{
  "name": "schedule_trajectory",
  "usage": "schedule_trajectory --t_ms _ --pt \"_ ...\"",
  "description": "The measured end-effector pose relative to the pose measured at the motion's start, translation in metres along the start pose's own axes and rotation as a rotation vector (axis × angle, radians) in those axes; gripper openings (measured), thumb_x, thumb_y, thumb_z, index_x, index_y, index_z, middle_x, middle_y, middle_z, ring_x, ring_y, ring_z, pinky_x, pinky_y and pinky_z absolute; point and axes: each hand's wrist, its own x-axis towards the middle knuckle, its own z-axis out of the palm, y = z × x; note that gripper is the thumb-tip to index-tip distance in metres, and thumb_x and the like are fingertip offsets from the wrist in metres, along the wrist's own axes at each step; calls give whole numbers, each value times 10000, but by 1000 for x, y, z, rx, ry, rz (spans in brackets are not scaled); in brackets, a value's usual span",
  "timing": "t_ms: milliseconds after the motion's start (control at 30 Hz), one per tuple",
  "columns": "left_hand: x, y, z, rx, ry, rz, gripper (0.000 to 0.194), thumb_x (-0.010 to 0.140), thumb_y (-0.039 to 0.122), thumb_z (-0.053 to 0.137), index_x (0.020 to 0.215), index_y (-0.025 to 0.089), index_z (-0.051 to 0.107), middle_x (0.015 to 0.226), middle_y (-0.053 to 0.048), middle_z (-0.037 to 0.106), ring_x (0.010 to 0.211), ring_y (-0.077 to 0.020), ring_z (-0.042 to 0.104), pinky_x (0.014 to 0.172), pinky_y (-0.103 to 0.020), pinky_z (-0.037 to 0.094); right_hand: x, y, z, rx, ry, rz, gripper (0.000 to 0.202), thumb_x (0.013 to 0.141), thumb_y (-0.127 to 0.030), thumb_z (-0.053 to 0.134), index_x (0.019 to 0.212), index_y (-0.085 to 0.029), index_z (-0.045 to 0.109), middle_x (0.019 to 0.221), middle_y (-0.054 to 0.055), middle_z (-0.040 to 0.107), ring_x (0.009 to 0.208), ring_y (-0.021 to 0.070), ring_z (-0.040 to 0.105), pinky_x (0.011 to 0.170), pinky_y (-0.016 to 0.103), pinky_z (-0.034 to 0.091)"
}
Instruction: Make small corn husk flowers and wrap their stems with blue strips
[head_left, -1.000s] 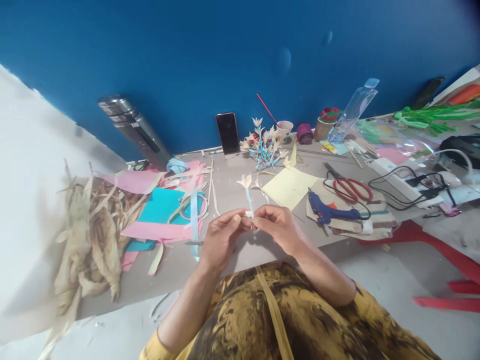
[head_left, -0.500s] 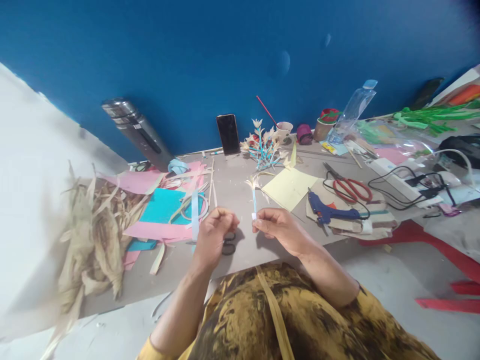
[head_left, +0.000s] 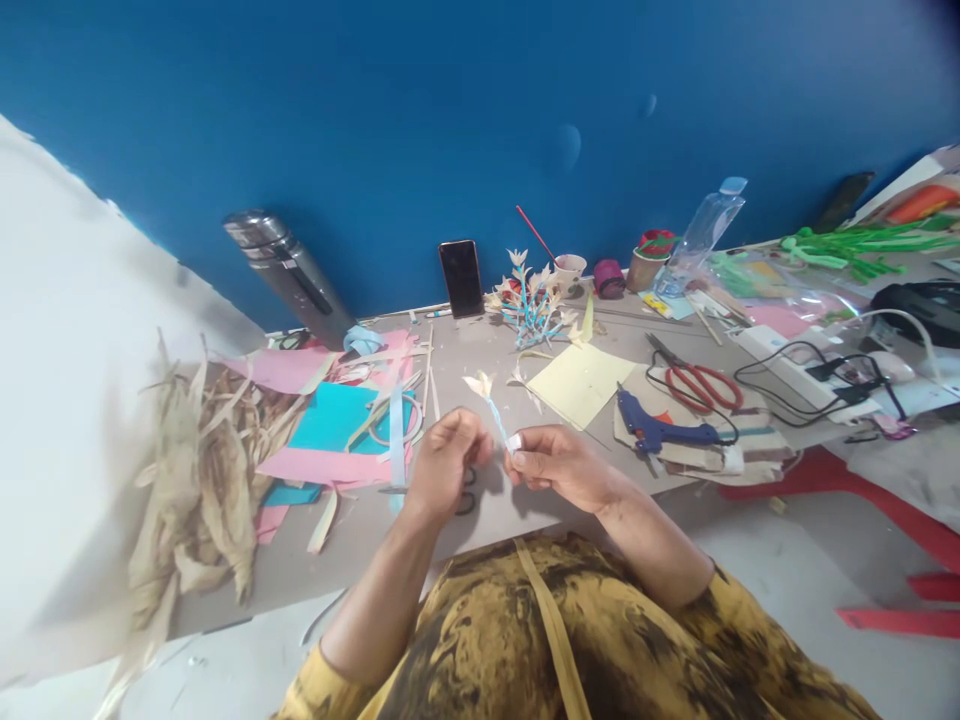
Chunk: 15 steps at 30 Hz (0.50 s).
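The flower [head_left: 493, 412] has tipped leftward since the last frame, its bloom now leaning to the left hand's side.
The right hand [head_left: 561, 466] pinches the stem's lower end at a small white piece [head_left: 514, 443], the bloom beyond the grip, over the desk [head_left: 461, 350]. The left hand [head_left: 448, 462] is curled beside the stem, thumb and fingers drawn together; whether it pinches anything, I cannot tell.

Small cream-petalled flower [head_left: 480, 384] leans left on thin blue stem [head_left: 497, 420], white piece [head_left: 514, 443] at lower end, held in right hand [head_left: 559, 465].
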Motion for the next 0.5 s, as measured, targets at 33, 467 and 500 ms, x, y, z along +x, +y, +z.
schedule_trajectory --t_ms 33,467,500 --pt "0 0 -1 47 27 26 282 770 376 789 745 181 586 582 34 565 518 -93 484 541 -222 386 0 1 0 -19 17 0 373 779 -479 793 752 -134 654 693 16 628 546 67 390 501 223 239" --pt "13 14 13 -133 46 -67 414 579 247 911 858 170 614 719 -10 701 549 -92 576 549 -206 471 -4 -7 0 -325 150 -17 367 831 -510 698 779 -147 679 716 20 685 536 78 432 513 218 324" --pt "15 14 13 -128 74 -73 408 566 234 917 830 167 614 689 -5 697 536 -86 574 542 -191 469 -7 -10 -3 -380 167 -21 349 848 -495 675 807 -149 694 741 29 705 548 88 465 525 221 350"
